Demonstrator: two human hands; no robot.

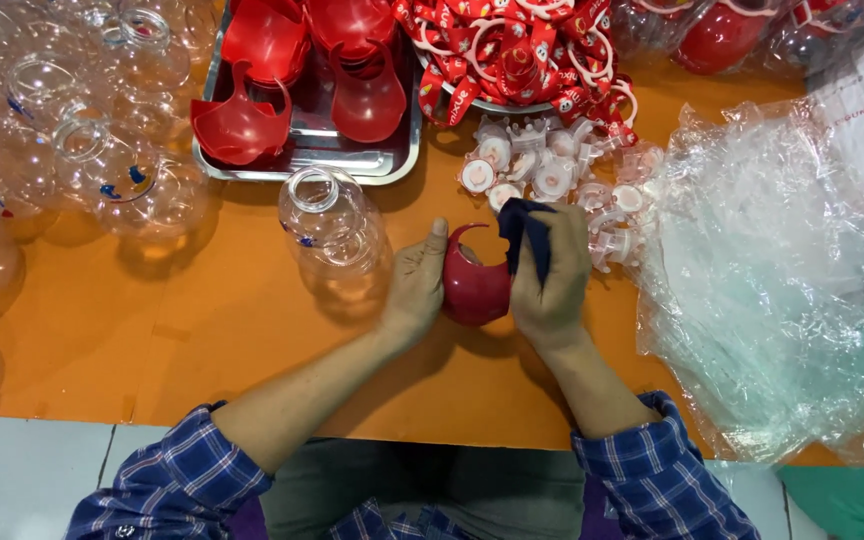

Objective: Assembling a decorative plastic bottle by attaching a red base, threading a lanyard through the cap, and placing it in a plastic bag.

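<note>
My left hand (415,283) grips a red plastic shell piece (472,288) from its left side, thumb up along its rim. My right hand (555,280) presses a dark blue cloth (530,232) against the top right of the same red piece. Both hands meet over the orange table (232,340), just in front of a pile of white caps. A clear plastic bottle (332,225) stands open-mouthed just left of my left hand.
A metal tray (404,150) of red shell pieces sits at the back. Several clear bottles (72,150) crowd the left side. White caps (552,170) and red straps (522,50) lie behind my hands. Crumpled clear plastic bags (772,280) fill the right.
</note>
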